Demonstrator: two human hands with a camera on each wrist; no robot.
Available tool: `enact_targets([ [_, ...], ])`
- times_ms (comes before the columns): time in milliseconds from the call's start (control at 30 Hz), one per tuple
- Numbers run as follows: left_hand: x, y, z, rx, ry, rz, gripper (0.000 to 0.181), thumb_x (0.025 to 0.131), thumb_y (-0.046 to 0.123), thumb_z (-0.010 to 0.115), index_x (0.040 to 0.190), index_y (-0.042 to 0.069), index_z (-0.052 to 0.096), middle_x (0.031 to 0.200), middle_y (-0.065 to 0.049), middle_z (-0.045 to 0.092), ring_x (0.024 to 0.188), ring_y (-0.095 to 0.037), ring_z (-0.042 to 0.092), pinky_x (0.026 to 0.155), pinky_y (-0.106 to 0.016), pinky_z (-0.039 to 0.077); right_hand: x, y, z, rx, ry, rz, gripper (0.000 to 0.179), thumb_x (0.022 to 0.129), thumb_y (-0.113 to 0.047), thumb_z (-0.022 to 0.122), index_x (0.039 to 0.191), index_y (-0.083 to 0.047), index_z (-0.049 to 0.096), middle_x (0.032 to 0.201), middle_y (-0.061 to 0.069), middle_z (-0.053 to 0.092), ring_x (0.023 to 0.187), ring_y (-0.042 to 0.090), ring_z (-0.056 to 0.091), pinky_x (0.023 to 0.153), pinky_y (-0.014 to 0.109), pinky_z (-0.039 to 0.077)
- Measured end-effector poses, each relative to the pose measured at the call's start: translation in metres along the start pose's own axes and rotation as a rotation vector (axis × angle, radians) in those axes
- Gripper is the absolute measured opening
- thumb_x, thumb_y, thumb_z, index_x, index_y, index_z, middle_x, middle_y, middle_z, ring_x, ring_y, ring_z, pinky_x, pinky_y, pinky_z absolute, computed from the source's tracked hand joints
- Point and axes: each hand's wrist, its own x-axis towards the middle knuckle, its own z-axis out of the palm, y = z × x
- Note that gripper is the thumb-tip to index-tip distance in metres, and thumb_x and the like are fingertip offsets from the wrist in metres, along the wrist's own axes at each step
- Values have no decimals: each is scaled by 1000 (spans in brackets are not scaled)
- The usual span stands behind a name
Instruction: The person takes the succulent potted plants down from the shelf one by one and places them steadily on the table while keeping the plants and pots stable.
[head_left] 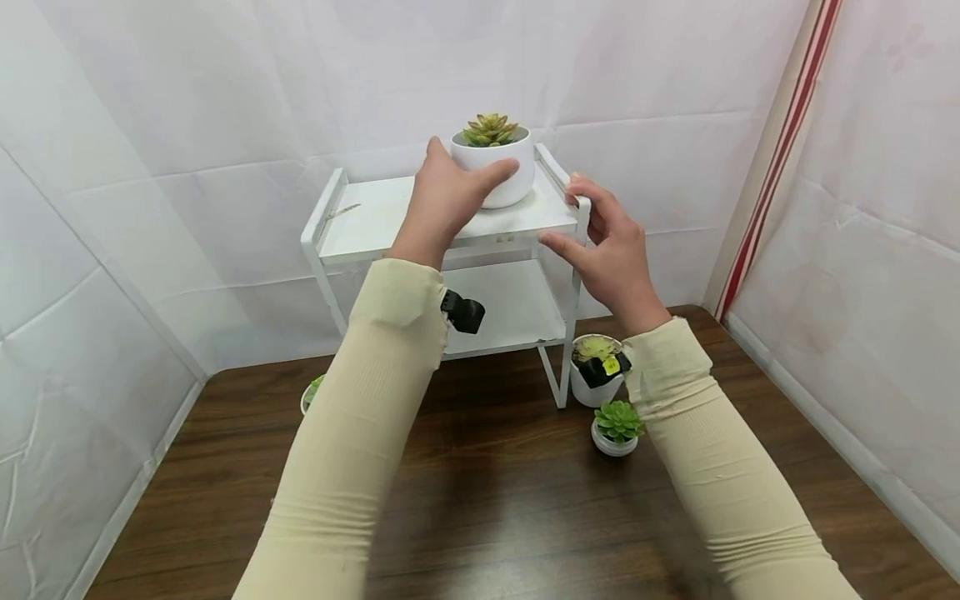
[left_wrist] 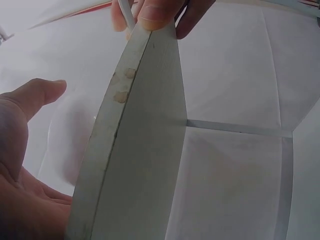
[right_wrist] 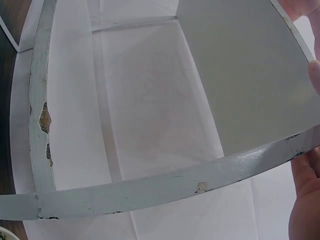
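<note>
A white pot point(head_left: 501, 187) with a yellow-green succulent point(head_left: 491, 131) rests on the top shelf of a white two-tier rack point(head_left: 375, 218). My left hand point(head_left: 450, 193) is spread around the pot's left and front, its thumb extended across the front in the head view. The left wrist view shows the thumb point(left_wrist: 42, 95) standing slightly off the pot point(left_wrist: 72, 135), with the other fingers partly hidden behind the shelf edge. My right hand point(head_left: 611, 242) grips the rack's front right corner, fingers over the side rail and thumb on the shelf's front edge.
Right of the rack, on the dark wooden table point(head_left: 465, 500), stand a white-potted succulent point(head_left: 597, 392) and a smaller green succulent point(head_left: 618, 423). Another plant point(head_left: 307, 398) is partly hidden by my left sleeve. White curtains hang behind, and the rack's lower shelf point(head_left: 510, 304) sits below.
</note>
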Motion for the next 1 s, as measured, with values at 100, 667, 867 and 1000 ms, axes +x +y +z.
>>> enact_targets([
  [100, 1, 2, 1, 5, -10, -29, 120, 77, 63, 70, 156, 21, -11, 163, 4, 12, 147, -7, 18, 117, -26, 22, 0, -1, 0, 1, 0, -5, 57, 79, -18, 82, 129, -10, 56, 148, -2, 47, 130, 11, 51, 102, 27, 45],
  [667, 14, 6, 7, -45, -20, -85, 119, 77, 58, 73, 155, 28, -11, 162, 6, 15, 146, -8, 23, 117, -27, 25, 0, -4, 1, -1, -5, 9, 58, 78, -18, 82, 129, -11, 56, 149, -2, 46, 129, 13, 52, 103, 30, 44],
  [867, 16, 6, 7, -45, -11, -70, 111, 79, 56, 73, 156, 24, 1, 159, 3, 23, 141, -8, 30, 114, -26, 29, 2, -3, 2, -9, -7, 21, 58, 79, -12, 81, 130, -7, 55, 149, 2, 46, 131, 15, 51, 103, 30, 44],
  [1000, 17, 6, 6, -34, -4, -61, 108, 80, 55, 72, 156, 21, 5, 158, 1, 25, 141, -9, 31, 114, -26, 29, 3, -2, 2, -6, -9, 18, 58, 79, -11, 81, 131, -7, 55, 149, 3, 45, 131, 15, 51, 104, 29, 44],
])
